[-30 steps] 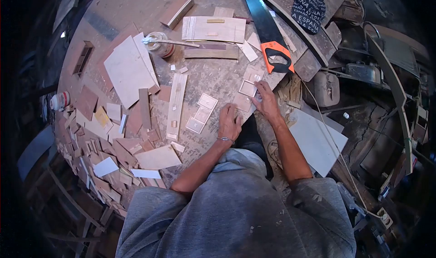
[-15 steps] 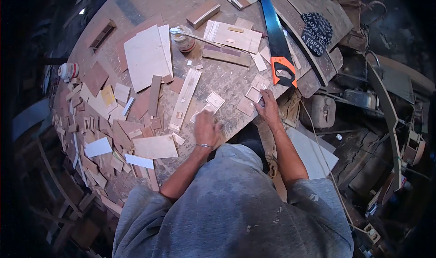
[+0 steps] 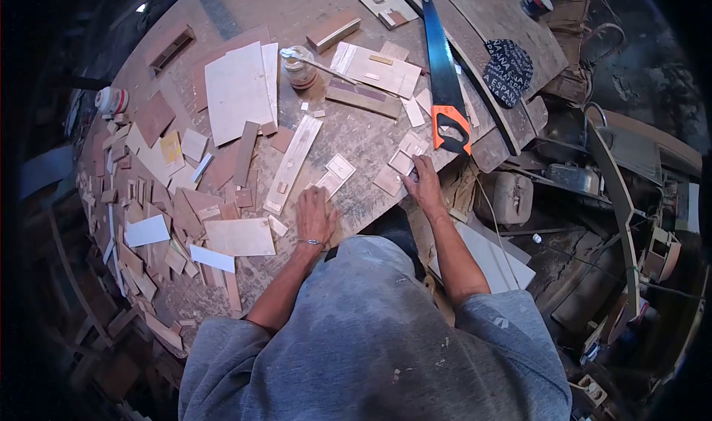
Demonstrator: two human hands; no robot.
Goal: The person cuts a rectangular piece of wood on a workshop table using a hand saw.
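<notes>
My left hand (image 3: 317,215) lies flat on the workbench (image 3: 356,206), fingers stretched out and holding nothing. Just beyond its fingertips is a small pale wooden piece with a raised square frame (image 3: 340,167). A similar small framed wooden piece (image 3: 401,161) lies near the bench's front edge. My right hand (image 3: 426,187) has its thumb and fingers at the right side of that piece, which rests on the bench. The undersides of the right fingers are hidden. Left of my left hand lies a long narrow wooden strip (image 3: 294,165).
A handsaw (image 3: 443,65) with an orange handle lies beyond my right hand. A glass jar (image 3: 300,71) with a brush across it stands at the back. Wood offcuts (image 3: 241,237) crowd the left side. A dark patterned cap (image 3: 508,73) sits at the right.
My left hand was blurred and curled beside the framed piece; it now lies flat, slightly nearer me. My right hand stays at its piece. The view has shifted slightly.
</notes>
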